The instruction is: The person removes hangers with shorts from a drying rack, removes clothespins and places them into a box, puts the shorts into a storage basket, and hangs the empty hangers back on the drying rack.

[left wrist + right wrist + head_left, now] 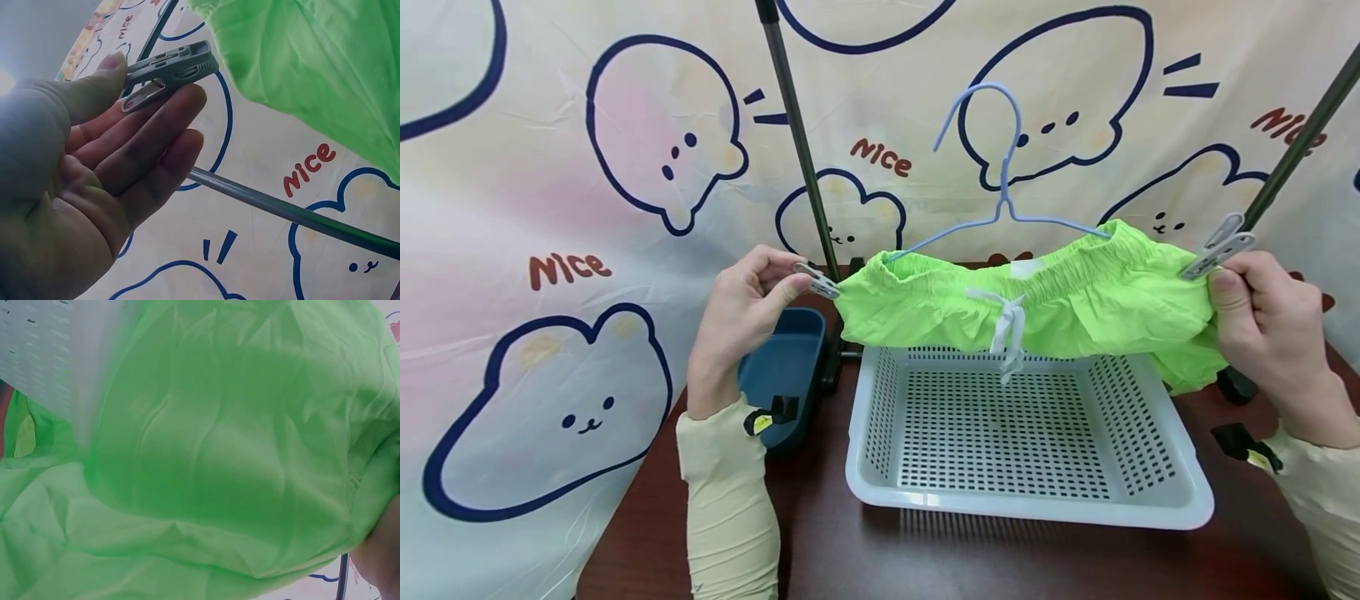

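Bright green shorts [1112, 292] with a white drawstring [1011, 325] hang on a blue wire hanger [1006, 179], whose arms go down into the gathered waistband. My left hand [737, 312] pinches a grey clothespin [818, 281] between thumb and fingers, its tip right at the left corner of the shorts. In the left wrist view the clothespin [169, 72] lies close beside the green cloth [312, 56]. My right hand [1273, 329] grips the right side of the shorts, beneath a second grey clothespin [1217, 250] at that end. Cloth [219, 437] fills most of the right wrist view, hiding most of that hand.
Below the shorts, a white perforated basket [1030, 512] stands on the dark brown table [820, 533]. To its left is a dark blue tray [805, 321]. Dark poles [801, 125] rise on both sides before a cartoon-printed curtain [647, 250].
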The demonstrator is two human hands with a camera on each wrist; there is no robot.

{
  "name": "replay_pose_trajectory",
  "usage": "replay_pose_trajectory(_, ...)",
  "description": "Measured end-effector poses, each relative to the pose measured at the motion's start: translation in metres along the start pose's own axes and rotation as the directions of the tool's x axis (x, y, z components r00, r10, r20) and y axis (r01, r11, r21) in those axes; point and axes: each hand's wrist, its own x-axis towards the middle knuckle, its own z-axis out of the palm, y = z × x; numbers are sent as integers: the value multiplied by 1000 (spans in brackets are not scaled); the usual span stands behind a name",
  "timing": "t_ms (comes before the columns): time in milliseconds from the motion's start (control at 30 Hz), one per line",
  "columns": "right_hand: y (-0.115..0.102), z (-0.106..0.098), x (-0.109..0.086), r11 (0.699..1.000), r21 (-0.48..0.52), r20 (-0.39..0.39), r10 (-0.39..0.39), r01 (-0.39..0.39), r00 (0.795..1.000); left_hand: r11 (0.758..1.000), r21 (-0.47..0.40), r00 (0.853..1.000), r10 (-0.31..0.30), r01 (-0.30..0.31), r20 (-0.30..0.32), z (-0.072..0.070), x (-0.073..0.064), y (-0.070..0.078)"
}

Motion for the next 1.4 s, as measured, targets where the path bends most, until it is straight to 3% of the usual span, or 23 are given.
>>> replay_pose_trajectory(233, 1, 0, -1, 1000, 0, 6, -5, 5, 1000, 1000, 6, 998, -29, 28, 48, 1, 0, 0)
replay_pose_trajectory(433, 1, -2, -2, 1000, -22, -16, 15, -15, 1000, 996, 51, 994, -77, 73, 80, -8, -5, -3)
replay_pose_trajectory(733, 2, -3, 0, 999, -24, -20, 20, -21, 1000, 990, 107, 994, -101, 95, 51, -24, -4, -10)
replay_pose_trajectory(833, 1, -2, 0, 1000, -21, -23, 22, -23, 999, 981, 147, 989, -136, 126, 58, -31, 1, -13)
replay_pose_trajectory(933, 0, -1, 0, 1000, -12, -34, 25, -26, 999, 959, 219, 976, -202, 180, 82, -36, 5, -17)
replay_pose_trajectory(1100, 0, 0, -1, 1000, 1, -52, 32, -32, 998, 916, 313, 939, -308, 249, 154, -40, 8, -26)
replay_pose_trajectory(1200, 1, -1, -1, 1000, -2, -58, 27, -27, 998, 906, 336, 923, -335, 259, 191, -41, 10, -30)
replay_pose_trajectory(1400, 1, -2, -2, 999, -15, -53, 29, -30, 998, 903, 346, 910, -344, 253, 232, -40, 15, -35)
